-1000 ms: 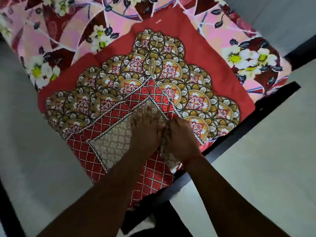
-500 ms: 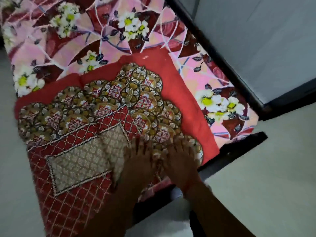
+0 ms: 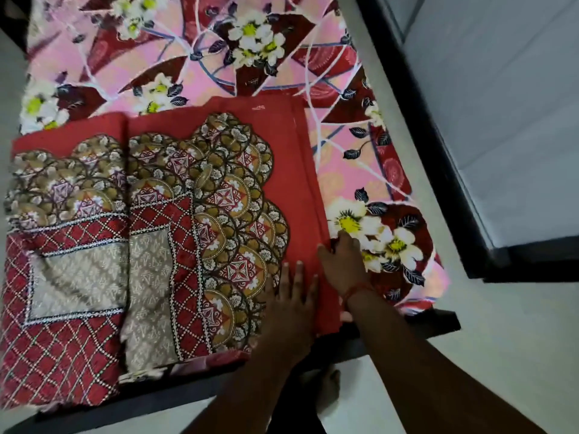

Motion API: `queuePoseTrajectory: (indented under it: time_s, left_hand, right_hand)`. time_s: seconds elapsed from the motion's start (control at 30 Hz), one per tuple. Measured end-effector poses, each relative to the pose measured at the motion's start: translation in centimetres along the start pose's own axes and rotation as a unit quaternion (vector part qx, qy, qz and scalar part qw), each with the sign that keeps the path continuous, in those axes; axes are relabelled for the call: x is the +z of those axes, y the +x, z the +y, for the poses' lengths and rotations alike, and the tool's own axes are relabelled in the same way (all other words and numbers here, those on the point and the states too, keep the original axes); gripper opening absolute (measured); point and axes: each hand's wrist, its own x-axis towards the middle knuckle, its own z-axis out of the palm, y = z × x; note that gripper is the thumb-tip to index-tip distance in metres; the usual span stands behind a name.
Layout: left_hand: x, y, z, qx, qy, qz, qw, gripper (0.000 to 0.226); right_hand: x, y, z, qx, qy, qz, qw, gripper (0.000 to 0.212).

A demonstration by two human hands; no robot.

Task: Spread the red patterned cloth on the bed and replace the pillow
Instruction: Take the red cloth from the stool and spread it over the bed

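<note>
The red patterned cloth (image 3: 175,233), folded in layers, lies on the near end of the bed over a pink flowered sheet (image 3: 200,57). It shows gold medallions, a red lattice and a beige centre. My left hand (image 3: 293,296) presses flat on the cloth's right part, fingers spread. My right hand (image 3: 343,264) rests at the cloth's plain red right edge, fingers curled at the edge layers; whether it pinches them is unclear. No pillow is in view.
The bed's dark frame (image 3: 404,327) runs along the near edge and up the right side (image 3: 407,98). Pale floor (image 3: 517,355) lies to the right and near me. A grey panel (image 3: 501,104) stands at the upper right. My foot (image 3: 326,389) shows below the frame.
My view swung left and the cloth now shows a fold line down its middle. Both hands slid from the cloth's centre to its right edge, and my right hand reached the red border.
</note>
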Motion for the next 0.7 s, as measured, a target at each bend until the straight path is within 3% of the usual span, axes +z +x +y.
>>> queuePoseTrajectory:
  time_s: [0.1, 0.17, 0.27, 0.37, 0.6, 0.7]
  left_hand:
    - [0.0, 0.2, 0.3, -0.019, 0.006, 0.003, 1.000, 0.104]
    - [-0.1, 0.0, 0.9, -0.031, -0.024, 0.002, 0.999, 0.103]
    - [-1.0, 0.7, 1.7, -0.080, -0.098, 0.066, 0.990, 0.089]
    - [-2.3, 2.6, 3.0, -0.179, -0.195, 0.143, 0.954, 0.075]
    - [-3.9, 7.1, 6.7, -0.354, -0.231, 0.142, 0.895, 0.085]
    - [-3.8, 8.3, 7.1, -0.390, -0.217, 0.143, 0.884, 0.088]
  right_hand:
    - [-0.7, 1.2, -1.0, 0.033, 0.057, -0.048, 0.997, 0.050]
    - [-1.1, 1.9, -1.3, 0.028, 0.049, -0.075, 0.996, 0.041]
    - [-1.2, 3.1, -1.8, -0.008, 0.050, -0.114, 0.992, 0.024]
    - [-0.7, 3.8, -1.6, -0.043, 0.042, -0.121, 0.991, 0.023]
    - [-2.0, 6.4, -1.2, -0.064, 0.016, -0.195, 0.979, 0.010]
    - [-2.5, 7.4, -0.7, -0.082, 0.015, -0.236, 0.968, 0.005]
